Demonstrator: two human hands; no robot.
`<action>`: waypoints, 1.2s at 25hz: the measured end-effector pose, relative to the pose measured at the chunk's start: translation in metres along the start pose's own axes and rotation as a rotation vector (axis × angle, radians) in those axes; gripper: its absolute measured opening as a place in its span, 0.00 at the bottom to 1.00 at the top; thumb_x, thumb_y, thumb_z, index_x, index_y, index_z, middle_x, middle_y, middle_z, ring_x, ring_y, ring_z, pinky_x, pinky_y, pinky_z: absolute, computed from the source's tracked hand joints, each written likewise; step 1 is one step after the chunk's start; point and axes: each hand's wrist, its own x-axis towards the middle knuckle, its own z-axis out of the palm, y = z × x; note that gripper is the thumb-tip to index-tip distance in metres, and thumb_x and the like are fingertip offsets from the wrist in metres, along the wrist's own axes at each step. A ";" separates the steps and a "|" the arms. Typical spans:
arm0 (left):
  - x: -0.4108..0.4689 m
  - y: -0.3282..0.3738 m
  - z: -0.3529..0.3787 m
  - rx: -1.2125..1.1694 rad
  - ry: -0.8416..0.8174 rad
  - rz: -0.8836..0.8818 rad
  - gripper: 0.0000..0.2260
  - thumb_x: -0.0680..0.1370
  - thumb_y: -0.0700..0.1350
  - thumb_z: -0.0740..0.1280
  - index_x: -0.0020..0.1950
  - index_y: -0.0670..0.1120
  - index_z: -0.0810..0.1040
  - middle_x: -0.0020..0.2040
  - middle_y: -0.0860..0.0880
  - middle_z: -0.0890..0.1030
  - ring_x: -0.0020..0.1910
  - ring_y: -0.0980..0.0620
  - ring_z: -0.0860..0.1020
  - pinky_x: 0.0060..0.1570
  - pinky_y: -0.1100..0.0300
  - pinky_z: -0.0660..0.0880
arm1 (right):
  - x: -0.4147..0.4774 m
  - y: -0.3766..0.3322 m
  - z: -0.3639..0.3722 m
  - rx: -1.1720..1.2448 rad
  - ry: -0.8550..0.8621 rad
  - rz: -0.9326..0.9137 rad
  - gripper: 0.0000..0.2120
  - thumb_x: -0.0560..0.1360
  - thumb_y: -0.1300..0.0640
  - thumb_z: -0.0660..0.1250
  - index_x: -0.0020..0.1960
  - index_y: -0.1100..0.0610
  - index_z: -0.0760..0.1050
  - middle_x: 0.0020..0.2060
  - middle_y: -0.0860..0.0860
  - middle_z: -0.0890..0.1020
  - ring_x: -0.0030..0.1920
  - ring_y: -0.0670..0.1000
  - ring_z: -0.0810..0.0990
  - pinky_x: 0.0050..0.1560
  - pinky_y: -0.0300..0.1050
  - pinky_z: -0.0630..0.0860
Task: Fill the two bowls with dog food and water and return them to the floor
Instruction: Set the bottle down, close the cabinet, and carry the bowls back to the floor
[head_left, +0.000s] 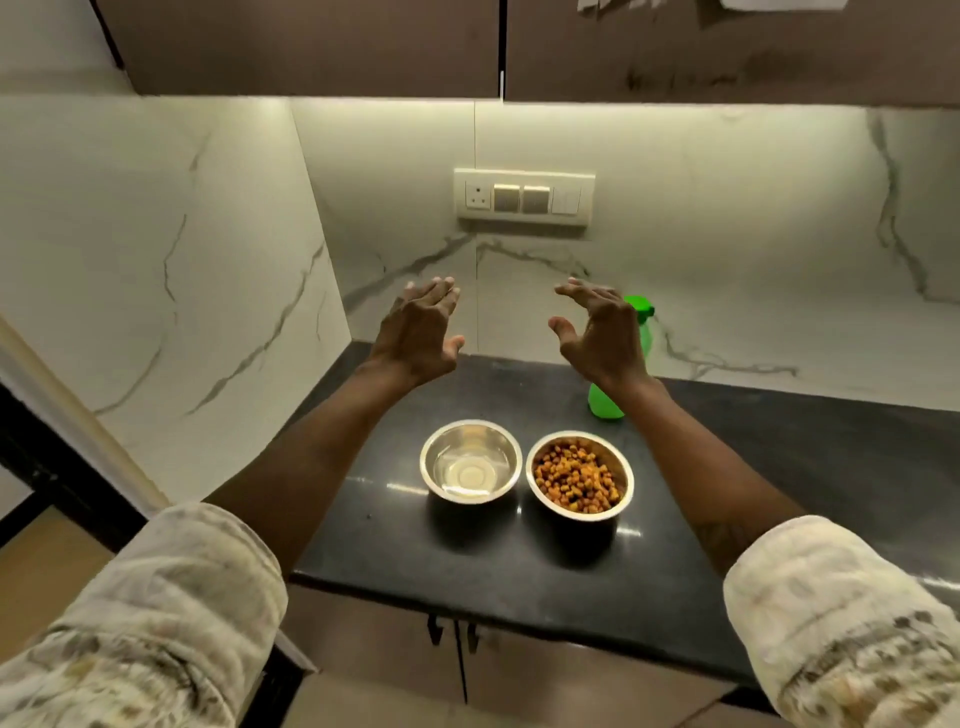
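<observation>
Two steel bowls stand side by side on the black countertop (779, 467). The left bowl (470, 461) holds clear water. Brown and orange dog food kibble fills the right bowl (580, 476). My left hand (421, 332) and my right hand (602, 332) are raised above and beyond the bowls, palms facing each other, fingers apart, holding nothing. A green bottle (644, 332) stands behind my right hand, partly hidden by the wrist.
A marble backsplash with a switch and socket panel (523, 196) rises behind the counter. A marble side wall (171, 270) closes the left. Brown cabinets (311, 47) hang overhead. Below the counter's front edge are cupboard doors with dark handles (452, 631).
</observation>
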 end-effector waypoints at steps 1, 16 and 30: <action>-0.013 -0.003 0.013 -0.027 -0.059 -0.037 0.33 0.76 0.49 0.73 0.78 0.39 0.70 0.79 0.40 0.69 0.79 0.41 0.67 0.80 0.45 0.60 | -0.014 0.011 0.005 -0.019 -0.060 0.033 0.21 0.73 0.58 0.77 0.65 0.58 0.83 0.63 0.58 0.84 0.64 0.59 0.82 0.68 0.50 0.74; -0.132 0.015 0.150 -1.074 -0.555 -1.179 0.13 0.83 0.36 0.62 0.67 0.39 0.75 0.52 0.37 0.83 0.45 0.39 0.85 0.42 0.46 0.86 | -0.156 0.141 0.036 -0.251 -0.478 0.713 0.23 0.81 0.50 0.66 0.74 0.58 0.74 0.64 0.63 0.82 0.64 0.65 0.80 0.61 0.57 0.79; -0.183 -0.006 0.131 -1.242 -0.290 -1.300 0.15 0.81 0.27 0.57 0.62 0.40 0.74 0.53 0.41 0.80 0.45 0.41 0.84 0.35 0.51 0.86 | -0.159 0.114 0.074 -0.112 -0.600 0.799 0.15 0.86 0.57 0.56 0.68 0.64 0.72 0.55 0.63 0.81 0.36 0.57 0.84 0.17 0.40 0.73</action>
